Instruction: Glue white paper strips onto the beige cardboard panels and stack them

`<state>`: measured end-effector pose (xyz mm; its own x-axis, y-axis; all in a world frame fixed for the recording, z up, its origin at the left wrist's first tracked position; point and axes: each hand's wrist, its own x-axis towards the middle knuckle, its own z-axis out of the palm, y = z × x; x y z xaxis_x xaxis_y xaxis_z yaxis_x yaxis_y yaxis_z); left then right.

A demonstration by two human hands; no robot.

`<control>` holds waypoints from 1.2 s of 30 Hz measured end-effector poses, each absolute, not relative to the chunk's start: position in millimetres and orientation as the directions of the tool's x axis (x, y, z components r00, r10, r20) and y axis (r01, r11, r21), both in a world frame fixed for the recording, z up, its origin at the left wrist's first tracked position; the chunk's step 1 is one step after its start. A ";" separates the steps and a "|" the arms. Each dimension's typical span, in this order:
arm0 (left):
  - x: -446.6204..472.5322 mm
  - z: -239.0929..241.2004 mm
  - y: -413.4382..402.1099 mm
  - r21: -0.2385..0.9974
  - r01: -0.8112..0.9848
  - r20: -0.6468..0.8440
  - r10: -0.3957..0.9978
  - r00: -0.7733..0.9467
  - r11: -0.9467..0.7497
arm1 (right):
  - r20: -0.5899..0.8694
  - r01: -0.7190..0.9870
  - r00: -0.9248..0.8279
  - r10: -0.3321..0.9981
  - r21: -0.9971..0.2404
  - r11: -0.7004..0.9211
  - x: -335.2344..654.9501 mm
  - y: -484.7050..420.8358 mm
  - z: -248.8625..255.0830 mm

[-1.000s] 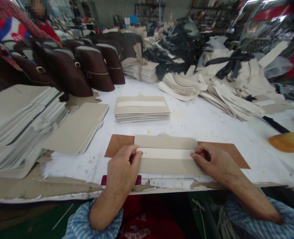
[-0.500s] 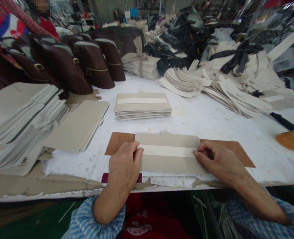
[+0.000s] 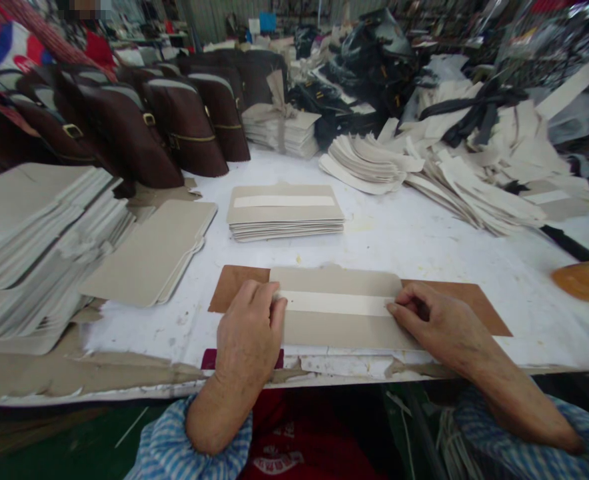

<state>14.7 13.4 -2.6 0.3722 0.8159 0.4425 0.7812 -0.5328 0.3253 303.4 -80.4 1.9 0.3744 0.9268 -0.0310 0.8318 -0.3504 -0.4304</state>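
Flat before me lies a beige panel (image 3: 344, 331) with rounded corners, resting over a brown strip (image 3: 459, 303) that sticks out on both sides. A white strip (image 3: 337, 303) runs lengthwise across the panel. My left hand (image 3: 252, 327) pinches the left end of that white strip, thumb and forefinger at the panel's edge. At the opposite end, my right hand (image 3: 434, 323) pinches it in the same way, its fingers curled. Beyond the panel sits a stack of similar beige panels (image 3: 284, 212), the top one bearing a white strip.
Beige pieces (image 3: 152, 253) and a tall pile of panels (image 3: 29, 227) lie on the left. Dark brown bags (image 3: 184, 127) stand behind them. Bundles of pale strips (image 3: 369, 163) spread at the back right. An amber-coloured object (image 3: 587, 280) is at the far right. A person's patterned sleeve (image 3: 49, 33) shows top left.
Both hands stay at the ends of the white strip with almost no movement. The view has shifted very slightly, and the person at the top left has moved a little.
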 end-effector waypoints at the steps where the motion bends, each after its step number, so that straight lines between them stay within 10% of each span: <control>1: 14.7 -3.0 13.9 0.289 0.760 0.483 0.775 0.409 -0.582 | -0.027 0.835 0.366 0.930 -0.431 -0.341 303.6 -80.8 1.6; 7: 13.1 1.2 13.4 0.106 0.647 0.356 0.636 0.684 -0.755 | 0.129 0.909 0.215 0.968 -0.388 -0.150 299.2 -84.4 0.1; 19: 29.1 15.8 -19.3 -0.074 0.710 0.247 0.677 0.693 -0.700 | 0.000 0.965 -0.039 0.999 0.260 0.038 261.8 -103.1 18.6; 36: -14.3 -12.9 -13.2 0.153 0.719 0.435 0.700 0.567 -0.678 | 0.369 0.967 0.109 0.923 -0.255 -0.012 301.9 -122.6 -9.0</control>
<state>-14.3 -13.2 -12.9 0.5672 0.6996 0.4345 0.7191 -0.6779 0.1529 301.9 -122.6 -9.0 0.1093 0.9230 0.3691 0.9667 -0.0124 -0.2555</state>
